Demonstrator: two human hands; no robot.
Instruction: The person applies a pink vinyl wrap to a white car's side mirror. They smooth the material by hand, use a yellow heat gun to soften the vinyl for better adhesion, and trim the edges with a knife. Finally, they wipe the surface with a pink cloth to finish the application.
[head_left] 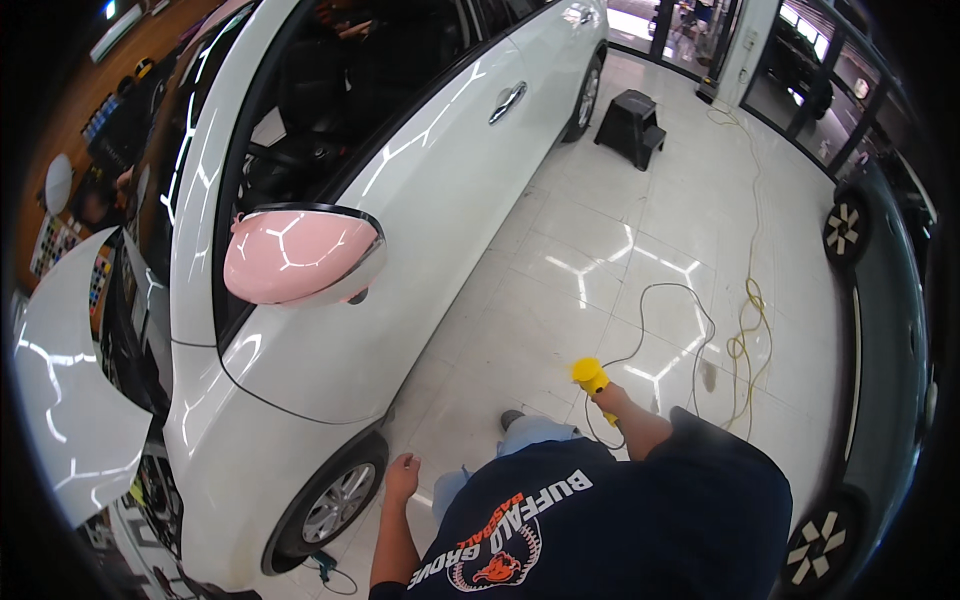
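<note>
My right hand [607, 398] is wrapped around a yellow corded heat gun [590, 376], held out over the floor to the right of the white car [440, 170]. A dark cord trails from it. My left hand [403, 476] hangs beside the car's front wheel [340, 503], apart from the tyre. Its fingers are curled, and whatever they may hold is hidden. Ahead of me and to the left, the side mirror [298, 254] has a glossy pink cover, with a small loose pink bit at its upper left edge. The window behind it is down.
A black step stool [632, 128] stands by the rear wheel. A yellow cord [748, 345] lies looped on the tiled floor. Along the right side is a dark car [885, 330]. The white car's hood [75, 370] is raised. A small corded tool [323, 565] lies near the front tyre.
</note>
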